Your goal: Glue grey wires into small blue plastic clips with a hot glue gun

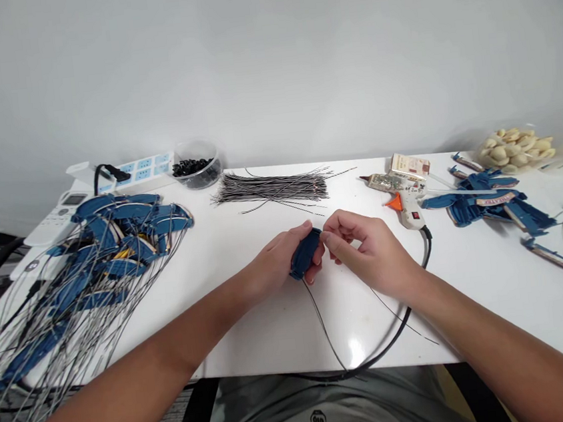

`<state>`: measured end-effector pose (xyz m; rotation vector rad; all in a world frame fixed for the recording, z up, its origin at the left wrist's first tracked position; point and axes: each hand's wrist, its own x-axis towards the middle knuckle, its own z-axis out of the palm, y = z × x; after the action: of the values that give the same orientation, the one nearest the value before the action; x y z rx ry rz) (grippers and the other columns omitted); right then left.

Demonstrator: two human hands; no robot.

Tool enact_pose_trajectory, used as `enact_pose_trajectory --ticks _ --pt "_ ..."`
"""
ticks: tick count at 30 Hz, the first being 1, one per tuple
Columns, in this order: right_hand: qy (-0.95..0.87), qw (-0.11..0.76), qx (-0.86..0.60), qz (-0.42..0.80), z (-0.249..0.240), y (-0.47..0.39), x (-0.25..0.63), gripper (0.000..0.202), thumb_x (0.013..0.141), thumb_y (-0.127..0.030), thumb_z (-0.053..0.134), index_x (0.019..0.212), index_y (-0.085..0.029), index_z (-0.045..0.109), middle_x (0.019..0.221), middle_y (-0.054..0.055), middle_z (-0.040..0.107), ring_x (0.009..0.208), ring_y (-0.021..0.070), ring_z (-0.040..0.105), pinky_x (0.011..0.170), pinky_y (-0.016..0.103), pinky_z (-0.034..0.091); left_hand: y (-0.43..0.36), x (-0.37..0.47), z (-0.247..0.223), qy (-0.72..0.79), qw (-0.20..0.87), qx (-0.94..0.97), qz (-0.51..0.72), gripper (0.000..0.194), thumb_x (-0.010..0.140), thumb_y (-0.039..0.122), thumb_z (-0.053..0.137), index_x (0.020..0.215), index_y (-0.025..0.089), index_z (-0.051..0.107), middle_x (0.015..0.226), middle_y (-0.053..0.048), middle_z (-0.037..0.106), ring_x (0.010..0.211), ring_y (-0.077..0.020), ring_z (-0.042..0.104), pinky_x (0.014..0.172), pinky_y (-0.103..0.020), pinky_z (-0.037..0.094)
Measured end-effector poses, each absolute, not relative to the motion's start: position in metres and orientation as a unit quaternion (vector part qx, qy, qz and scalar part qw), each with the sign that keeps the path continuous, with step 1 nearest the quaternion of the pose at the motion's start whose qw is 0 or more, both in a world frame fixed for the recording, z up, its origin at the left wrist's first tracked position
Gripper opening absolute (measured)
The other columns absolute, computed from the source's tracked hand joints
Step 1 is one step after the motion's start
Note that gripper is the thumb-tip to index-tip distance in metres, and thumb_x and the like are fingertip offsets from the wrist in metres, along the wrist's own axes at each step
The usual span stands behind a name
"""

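My left hand (286,256) is closed around a dark blue fabric piece (305,254) over the middle of the white table. From the lower end of that piece a thin dark wire (322,322) hangs toward the table's front edge. At the upper right end of the piece is my right hand (355,243), its thumb and forefinger pinched together. What sits between those fingertips is too small to make out. Another thin wire (404,317) runs out below my right hand toward the lower right.
Blue pieces with long wires (108,236) are heaped at the left, near a power strip (144,172) and a tub of black bits (197,166). Behind my hands lies a wire bundle (274,187). A corded glue gun (400,192) and more blue pieces (492,202) are at the right.
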<state>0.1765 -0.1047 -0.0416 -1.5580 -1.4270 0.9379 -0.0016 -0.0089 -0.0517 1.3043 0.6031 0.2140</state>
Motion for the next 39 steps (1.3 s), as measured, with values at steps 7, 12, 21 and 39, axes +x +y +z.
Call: enact_pose_trajectory --ticks 7,12,21,39 --pt "-0.575 0.399 -0.622 0.350 -0.0419 -0.1049 0.1763 0.019 0.103 -0.032 0.058 0.088 -0.021 0.061 0.073 -0.001 0.063 0.067 0.0139 0.058 0.056 0.026 0.040 -0.0074 -0.0016 -0.0542 0.269 0.748 0.599 0.100 0.055 0.109 0.055 0.036 0.076 0.017 0.059 0.063 -0.002 0.061 0.060 -0.0152 0.058 0.063 -0.028 0.041" --pt "-0.578 0.394 -0.626 0.345 -0.0415 -0.1043 0.1764 0.019 0.103 -0.032 0.058 0.087 -0.021 0.061 0.072 -0.001 0.062 0.066 0.0133 0.055 0.054 0.025 0.037 -0.0068 -0.0012 -0.0558 0.268 0.746 0.602 0.100 0.056 0.109 0.054 0.035 0.075 0.017 0.060 0.063 -0.002 0.061 0.060 -0.0151 0.057 0.063 -0.028 0.042" --pt "-0.583 0.394 -0.626 0.337 -0.0405 -0.1046 0.1767 0.020 0.101 -0.031 0.060 0.083 -0.021 0.059 0.071 -0.003 0.058 0.064 0.0114 0.049 0.051 0.024 0.034 -0.0055 -0.0008 -0.0605 0.268 0.749 0.598 0.095 0.058 0.109 0.057 0.035 0.074 0.017 0.059 0.063 -0.002 0.060 0.060 -0.0153 0.057 0.063 -0.028 0.044" --pt "-0.582 0.399 -0.620 0.344 -0.0416 -0.1026 0.1756 0.016 0.102 -0.029 0.058 0.089 -0.021 0.063 0.075 -0.002 0.065 0.065 0.0128 0.053 0.056 0.028 0.038 -0.0044 -0.0024 -0.0607 0.276 0.742 0.605 0.087 0.062 0.105 0.066 0.037 0.076 0.017 0.059 0.065 -0.003 0.061 0.063 -0.0169 0.056 0.065 -0.030 0.043"
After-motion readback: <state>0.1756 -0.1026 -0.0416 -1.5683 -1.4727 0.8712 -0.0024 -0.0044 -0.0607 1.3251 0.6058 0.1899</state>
